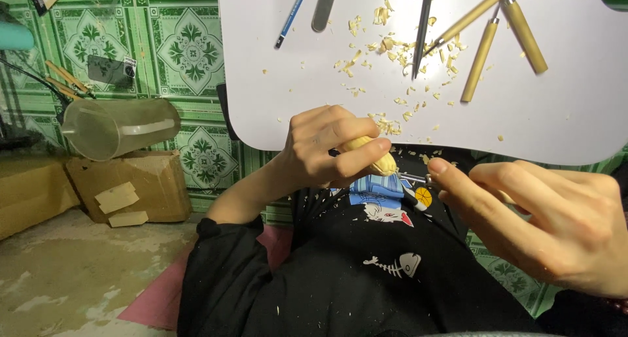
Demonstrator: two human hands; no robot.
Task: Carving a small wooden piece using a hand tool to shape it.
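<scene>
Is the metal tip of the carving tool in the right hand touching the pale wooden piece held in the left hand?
Touching. The head view shows the metal tip meeting the pale wooden piece, no gap visible.

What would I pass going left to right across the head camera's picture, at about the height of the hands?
Clear plastic jug → cardboard box → left hand → pale wooden piece → thin metal tool tip → right hand.

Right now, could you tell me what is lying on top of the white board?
On the white board lie wood shavings, wooden-handled carving tools, a blue pencil and a metal file. Their upper ends are out of frame.
</scene>
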